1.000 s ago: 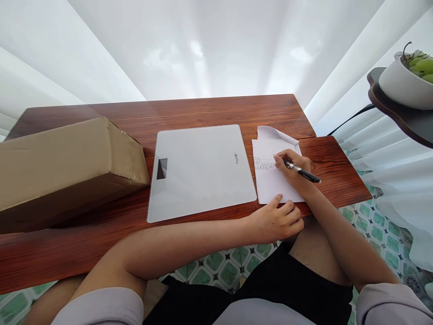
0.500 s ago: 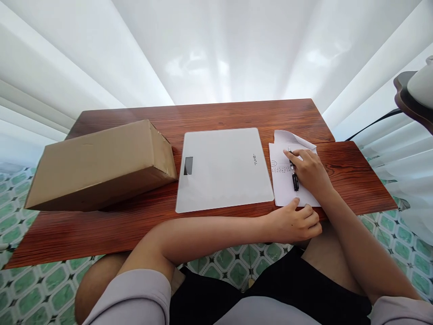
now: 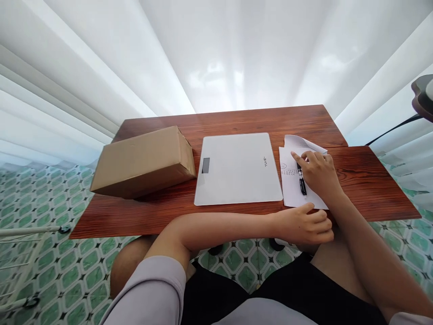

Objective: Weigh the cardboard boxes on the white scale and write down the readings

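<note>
At the left of the frame a box [image 3: 144, 161] lies on its side on the table [image 3: 372, 180], well apart from both hands. Just right of it, at centre, a white scale [image 3: 237, 169] lies flat, its small display toward the box. Right of the scale is a paper [image 3: 291, 192] with a curled upper edge, and a pen [image 3: 301, 179] lies on it. The left hand [image 3: 306, 224] sits loosely curled at the table's near edge, thumb touching the paper's lower edge, grasping nothing. The right hand [image 3: 320, 174] rests flat on the paper, fingers spread, just beside the pen; whether a finger touches the pen I cannot tell. The pen looks light, stiff and smooth, likely to roll; it is best pinched at mid-barrel. The paper is thin and limp, so it is best lifted by an edge.
</note>
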### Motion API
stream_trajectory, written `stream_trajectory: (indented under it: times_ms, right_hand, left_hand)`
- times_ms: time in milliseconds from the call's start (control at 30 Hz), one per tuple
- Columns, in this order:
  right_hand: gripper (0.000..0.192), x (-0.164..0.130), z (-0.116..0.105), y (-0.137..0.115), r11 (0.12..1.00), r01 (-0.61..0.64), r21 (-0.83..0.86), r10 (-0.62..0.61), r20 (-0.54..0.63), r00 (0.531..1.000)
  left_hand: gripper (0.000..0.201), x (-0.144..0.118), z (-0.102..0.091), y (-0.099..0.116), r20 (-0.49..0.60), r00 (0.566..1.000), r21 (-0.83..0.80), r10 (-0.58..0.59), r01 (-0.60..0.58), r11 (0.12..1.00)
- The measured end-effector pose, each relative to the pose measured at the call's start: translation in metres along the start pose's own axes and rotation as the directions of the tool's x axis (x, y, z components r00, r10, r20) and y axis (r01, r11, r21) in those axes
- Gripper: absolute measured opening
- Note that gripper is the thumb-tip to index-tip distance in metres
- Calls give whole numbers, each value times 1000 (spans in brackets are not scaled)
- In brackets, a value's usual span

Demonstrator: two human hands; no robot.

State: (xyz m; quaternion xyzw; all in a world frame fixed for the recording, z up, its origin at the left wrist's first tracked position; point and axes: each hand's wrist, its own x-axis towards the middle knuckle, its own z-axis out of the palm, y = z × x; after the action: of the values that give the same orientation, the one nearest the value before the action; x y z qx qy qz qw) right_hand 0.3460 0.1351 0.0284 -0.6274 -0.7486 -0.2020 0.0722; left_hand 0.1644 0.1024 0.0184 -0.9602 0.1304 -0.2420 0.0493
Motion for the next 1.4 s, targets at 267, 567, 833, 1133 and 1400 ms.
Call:
stream_trajectory:
  times_ms: [267,567,833,1133,1400]
  right_hand:
    - [39,5,-9,-9,999,46,22,-43,-140,989]
    - [37,-2,-5,-4,994,89,60,-68,-291,954]
    - [23,7,-20,-22,973,226,52,-190,-385,903]
    - [25,51,-48,-86,921,278,272,-156,-397,905]
    - [41,107,-66,-185,648,186,738,-9,-237,971]
  left_hand:
    - [40,-13,-29,-9,97,994,97,59,-68,993]
    - [22,-56,-98,-37,-202,956,350,-211,272,896]
    - [39,-117,-171,-45,-426,772,379,-472,626,682]
    - [37,-197,-231,-36,-689,417,232,-593,902,365]
    - [41,-268,-230,-25,-831,-125,-207,-543,974,92]
